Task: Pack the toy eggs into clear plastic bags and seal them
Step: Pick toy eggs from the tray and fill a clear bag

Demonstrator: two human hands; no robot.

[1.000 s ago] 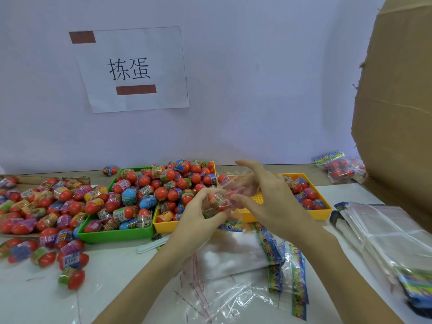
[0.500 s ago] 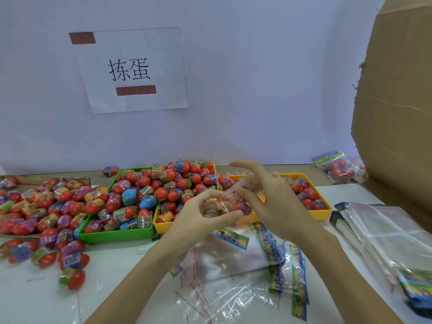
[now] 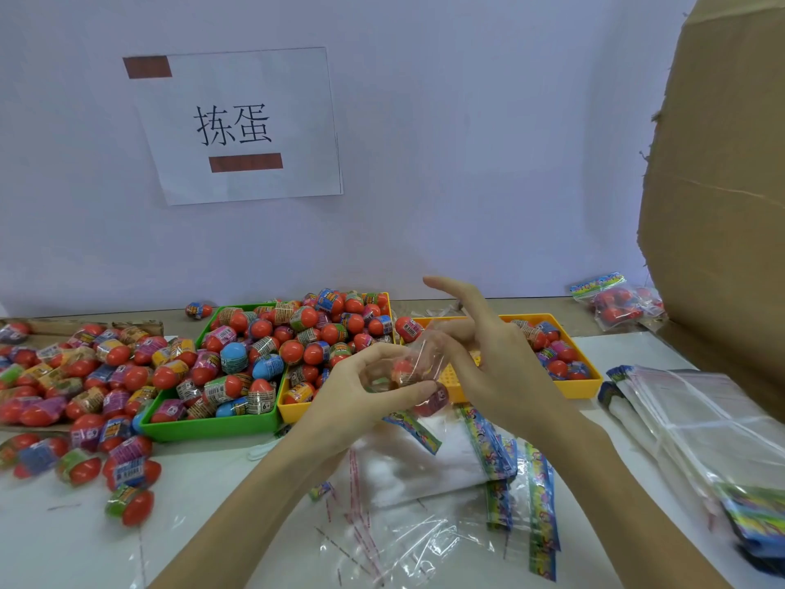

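Both hands are up above the middle of the tabletop, close together. The left hand (image 3: 361,391) comes in from the bottom, palm turned in, and its fingers and thumb curl around a clear plastic bag (image 3: 414,369) with toy eggs inside. The right hand (image 3: 488,367) comes from the lower right. Its thumb and middle fingers pinch the top of the same bag, while its pointer finger sticks up and away. More toy eggs fill the green tray (image 3: 204,427) and the yellow tray (image 3: 569,386) toward the back edge, and many lie loose near the left edge. Flat empty bags (image 3: 424,474) lie under the hands, near the front edge.
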